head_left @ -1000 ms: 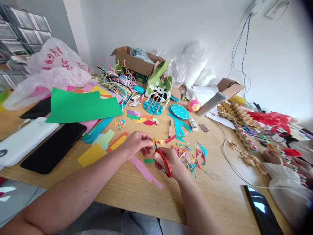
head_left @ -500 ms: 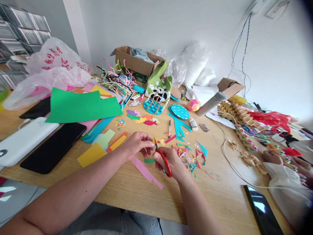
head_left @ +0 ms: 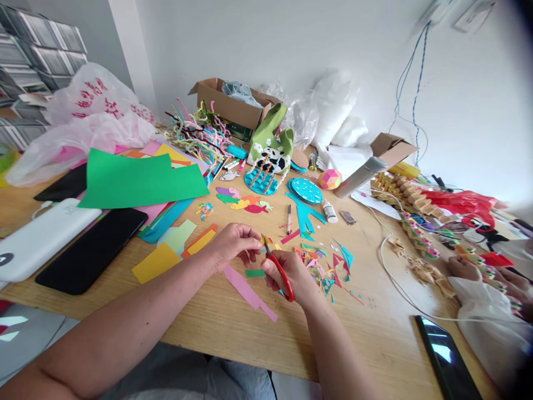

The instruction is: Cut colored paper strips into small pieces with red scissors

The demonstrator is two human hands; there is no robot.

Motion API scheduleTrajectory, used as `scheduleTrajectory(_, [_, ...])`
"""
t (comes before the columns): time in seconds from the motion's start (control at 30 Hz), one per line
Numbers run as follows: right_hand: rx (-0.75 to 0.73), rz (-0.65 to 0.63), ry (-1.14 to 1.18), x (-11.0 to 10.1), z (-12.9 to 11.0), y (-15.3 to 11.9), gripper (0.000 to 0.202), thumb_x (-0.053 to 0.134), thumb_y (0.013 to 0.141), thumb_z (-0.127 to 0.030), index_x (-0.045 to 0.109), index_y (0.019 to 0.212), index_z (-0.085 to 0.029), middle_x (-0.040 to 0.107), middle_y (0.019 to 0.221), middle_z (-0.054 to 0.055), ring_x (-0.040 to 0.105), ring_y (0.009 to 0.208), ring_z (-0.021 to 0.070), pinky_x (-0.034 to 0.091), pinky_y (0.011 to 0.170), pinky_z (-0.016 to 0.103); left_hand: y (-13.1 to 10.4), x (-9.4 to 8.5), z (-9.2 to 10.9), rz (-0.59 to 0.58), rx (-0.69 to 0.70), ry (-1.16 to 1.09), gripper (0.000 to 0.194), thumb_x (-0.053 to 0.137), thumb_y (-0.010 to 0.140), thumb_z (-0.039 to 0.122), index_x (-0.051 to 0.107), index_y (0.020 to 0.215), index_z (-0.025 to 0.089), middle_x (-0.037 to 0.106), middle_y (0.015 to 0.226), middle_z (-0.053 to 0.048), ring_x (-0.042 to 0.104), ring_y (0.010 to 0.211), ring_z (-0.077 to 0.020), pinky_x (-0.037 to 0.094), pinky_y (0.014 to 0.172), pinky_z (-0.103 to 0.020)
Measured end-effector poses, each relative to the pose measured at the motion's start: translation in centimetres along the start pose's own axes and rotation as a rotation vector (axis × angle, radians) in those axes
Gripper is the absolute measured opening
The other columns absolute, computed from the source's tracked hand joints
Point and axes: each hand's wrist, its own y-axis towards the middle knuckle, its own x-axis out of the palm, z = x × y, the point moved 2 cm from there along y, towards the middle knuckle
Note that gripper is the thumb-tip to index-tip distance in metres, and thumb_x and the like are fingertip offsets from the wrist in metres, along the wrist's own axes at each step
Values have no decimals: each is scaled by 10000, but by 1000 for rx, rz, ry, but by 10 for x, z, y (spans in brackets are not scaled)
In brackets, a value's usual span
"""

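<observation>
Red-handled scissors [head_left: 282, 276] are gripped in my right hand [head_left: 293, 272], their blades pointing up and left toward my left fingertips. My left hand [head_left: 241, 244] is closed in a pinch on a small piece of yellow paper [head_left: 267, 239] beside the blade tips. How far the blades are parted is too small to tell. Beneath my hands lie a pink paper strip [head_left: 245, 290] and a green scrap [head_left: 255, 273]. A heap of coloured paper scraps [head_left: 318, 261] spreads to the right of my right hand. Beyond my hands are several paper fish cutouts [head_left: 256, 209] and a pile of tiny bits [head_left: 205, 210].
Green paper [head_left: 141, 180], a power bank [head_left: 45, 239] and a black phone [head_left: 91, 250] lie left. Behind stand a green panda bag [head_left: 270, 144] and a cardboard box [head_left: 233, 105]. At right are a grey bottle [head_left: 360, 176], another phone [head_left: 447, 355] and another person's hands [head_left: 464, 269].
Less yellow paper shows beside the scissor blades than before. Both hands have stayed in nearly the same place.
</observation>
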Motion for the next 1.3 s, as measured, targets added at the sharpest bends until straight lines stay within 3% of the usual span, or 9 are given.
scheduleTrajectory(1.3, [7,-9,15,0,3,0,345,664,773,-463,534,664,-163,582,489,-5,518,393,105,359,378,176,-1,0,4,26,29,2,148,673,586,235,586,659,140,599,537,9,539,424,-108,440,382,-228])
